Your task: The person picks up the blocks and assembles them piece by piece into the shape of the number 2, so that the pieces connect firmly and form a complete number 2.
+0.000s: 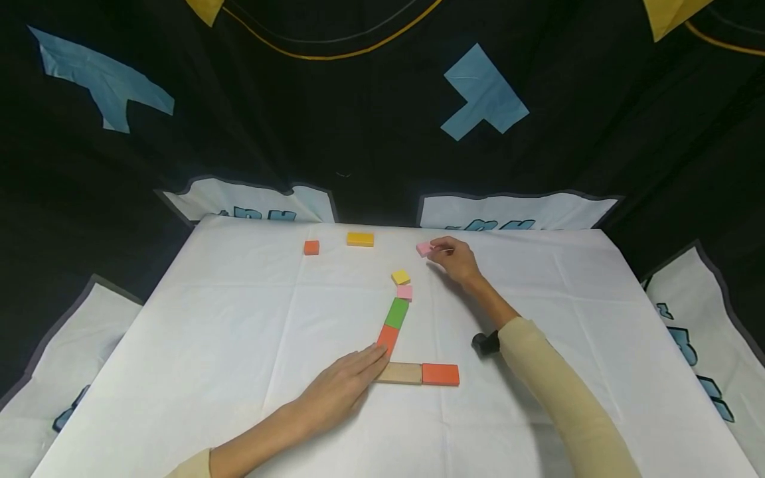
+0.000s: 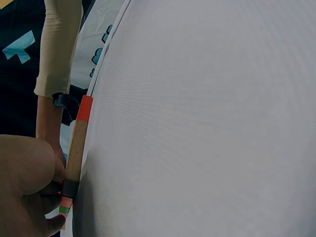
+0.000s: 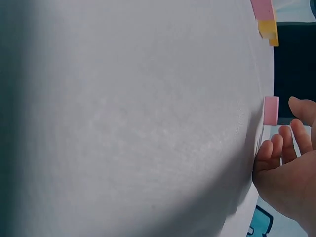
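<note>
My left hand [image 1: 343, 385] rests at the corner of a line of flat blocks, fingers stretched over the near end of an orange block [image 1: 388, 337] and the left end of a bare wooden block [image 1: 402, 373]. A dark block face [image 2: 70, 188] shows beside its fingers in the left wrist view. At the table's far side, my right hand [image 1: 459, 260] has its fingertips by a pink block [image 1: 424, 249]. The right wrist view shows that pink block [image 3: 271, 110] just beyond the spread thumb and fingers.
A green block [image 1: 397, 313], a second pink block [image 1: 404, 292] and a tilted yellow block [image 1: 400, 277] continue the line. Another orange block [image 1: 441, 374] adjoins the wooden one. Farther back lie a small orange block [image 1: 311, 247] and a yellow block [image 1: 360, 239] on the white-covered table [image 1: 209, 345].
</note>
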`<state>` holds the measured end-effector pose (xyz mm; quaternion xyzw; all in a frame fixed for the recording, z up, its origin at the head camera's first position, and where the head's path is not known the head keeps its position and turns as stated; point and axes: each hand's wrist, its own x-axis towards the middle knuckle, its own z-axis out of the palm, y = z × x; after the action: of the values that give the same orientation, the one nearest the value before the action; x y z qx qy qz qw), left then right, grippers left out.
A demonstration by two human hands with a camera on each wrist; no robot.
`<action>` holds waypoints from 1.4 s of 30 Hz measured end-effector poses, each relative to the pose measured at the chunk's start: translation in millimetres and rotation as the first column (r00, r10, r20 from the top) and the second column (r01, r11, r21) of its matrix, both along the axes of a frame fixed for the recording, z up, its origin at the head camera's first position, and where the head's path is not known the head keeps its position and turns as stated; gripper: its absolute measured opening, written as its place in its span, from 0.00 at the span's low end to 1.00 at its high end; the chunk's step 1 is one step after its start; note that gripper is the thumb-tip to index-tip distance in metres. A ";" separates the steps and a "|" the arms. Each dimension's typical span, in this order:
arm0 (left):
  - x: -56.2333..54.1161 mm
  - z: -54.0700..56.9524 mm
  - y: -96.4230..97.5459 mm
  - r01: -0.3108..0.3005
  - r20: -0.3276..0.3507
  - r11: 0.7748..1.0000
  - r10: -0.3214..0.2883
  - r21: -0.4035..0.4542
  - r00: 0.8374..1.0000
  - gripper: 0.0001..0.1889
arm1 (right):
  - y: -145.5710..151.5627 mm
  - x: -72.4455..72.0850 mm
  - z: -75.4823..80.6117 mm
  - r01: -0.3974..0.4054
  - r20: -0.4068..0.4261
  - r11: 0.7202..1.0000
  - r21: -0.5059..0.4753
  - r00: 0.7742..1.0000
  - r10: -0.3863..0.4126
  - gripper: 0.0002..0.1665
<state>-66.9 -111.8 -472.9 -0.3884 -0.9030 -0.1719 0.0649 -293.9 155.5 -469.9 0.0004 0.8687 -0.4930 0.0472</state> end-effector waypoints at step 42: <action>0.0 0.3 -0.2 -0.003 -0.003 1.000 0.003 0.007 1.000 0.27 | -3.6 -24.0 -4.6 -0.120 0.061 0.972 0.202 0.992 0.109 0.26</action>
<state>-66.9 -112.0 -472.6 -0.3870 -0.9029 -0.1745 0.0677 -317.9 151.9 -474.5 -0.0326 0.9121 -0.3971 0.0968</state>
